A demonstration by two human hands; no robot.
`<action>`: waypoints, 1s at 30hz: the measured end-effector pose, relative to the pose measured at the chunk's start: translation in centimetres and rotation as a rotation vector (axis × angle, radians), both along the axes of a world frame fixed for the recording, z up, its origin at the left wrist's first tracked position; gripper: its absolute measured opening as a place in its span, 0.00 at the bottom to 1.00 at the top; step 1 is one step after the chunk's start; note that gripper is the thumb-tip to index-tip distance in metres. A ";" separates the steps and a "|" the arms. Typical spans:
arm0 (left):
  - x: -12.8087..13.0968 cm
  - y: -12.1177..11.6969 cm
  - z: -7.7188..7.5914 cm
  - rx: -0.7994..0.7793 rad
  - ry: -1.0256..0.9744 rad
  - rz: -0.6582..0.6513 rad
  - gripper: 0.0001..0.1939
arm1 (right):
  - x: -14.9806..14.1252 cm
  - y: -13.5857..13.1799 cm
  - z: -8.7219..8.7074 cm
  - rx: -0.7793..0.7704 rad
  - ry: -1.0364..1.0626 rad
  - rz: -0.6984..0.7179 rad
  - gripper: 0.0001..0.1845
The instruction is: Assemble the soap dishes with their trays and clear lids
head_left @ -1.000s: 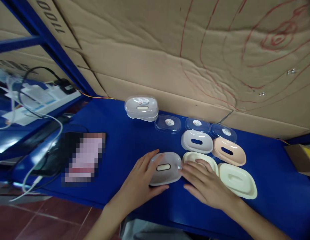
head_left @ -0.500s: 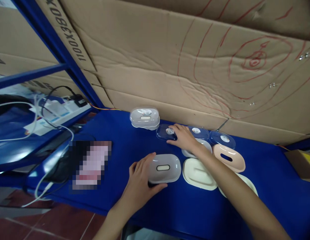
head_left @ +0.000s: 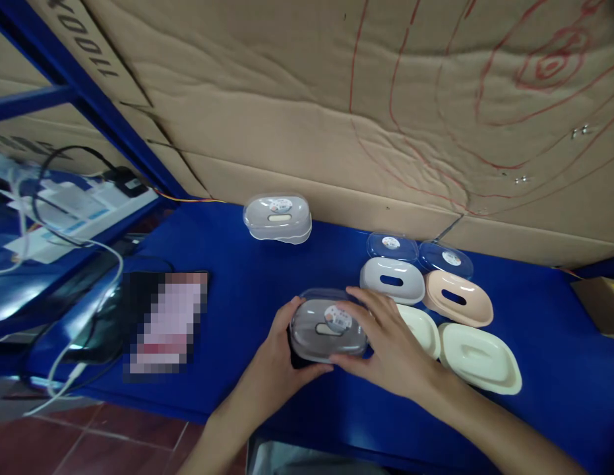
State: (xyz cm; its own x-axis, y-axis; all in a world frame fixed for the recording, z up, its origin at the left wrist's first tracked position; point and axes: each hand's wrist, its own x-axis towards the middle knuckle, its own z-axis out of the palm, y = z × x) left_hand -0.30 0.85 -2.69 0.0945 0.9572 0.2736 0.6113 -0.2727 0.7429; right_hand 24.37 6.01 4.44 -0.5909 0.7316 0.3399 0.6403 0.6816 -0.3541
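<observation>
In the middle of the blue table, my left hand (head_left: 283, 351) grips the left end of a grey oval soap dish (head_left: 307, 344) with a pale slot in its centre. Over that dish my right hand (head_left: 393, 340) holds a clear plastic lid (head_left: 339, 318) with a round sticker, fingers along its far side and thumb on the near side. Whether the lid is fully seated cannot be seen. To the right lie a grey slotted tray (head_left: 373, 282), a peach slotted tray (head_left: 479, 310) and two cream bases, one base (head_left: 504, 369) in full view, the other base (head_left: 425, 330) partly behind my right hand.
At the back stand a lidded grey soap box (head_left: 267, 221) and two clear lids, one lid (head_left: 378, 247) beside the other lid (head_left: 428, 256). A cardboard wall (head_left: 287, 132) borders the table. A pixelated phone-like object (head_left: 168, 316), cables and a power strip (head_left: 84, 221) are left.
My right hand has brought the leftmost clear lid from the back row over the grey soap dish. My left hand stays on the dish. The view has shifted slightly.
</observation>
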 end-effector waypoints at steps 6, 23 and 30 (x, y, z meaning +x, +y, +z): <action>0.0 0.0 1.7 -0.062 0.036 -0.071 0.59 | 0.1 -1.8 -1.0 0.060 -0.059 -0.005 0.33; -1.3 0.5 3.5 -0.108 0.098 -0.209 0.42 | 0.3 -2.2 -3.2 0.105 -0.038 0.003 0.38; -1.7 0.8 3.2 -0.054 0.042 -0.222 0.41 | 0.0 -2.5 -3.4 0.176 -0.106 0.000 0.40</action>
State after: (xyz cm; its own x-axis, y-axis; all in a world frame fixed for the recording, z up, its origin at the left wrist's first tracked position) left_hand -1.97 1.62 0.50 0.3148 0.9247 0.2140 0.5715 -0.3647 0.7351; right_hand 24.33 3.47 1.07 -0.6303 0.6666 0.3980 0.6678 0.7269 -0.1600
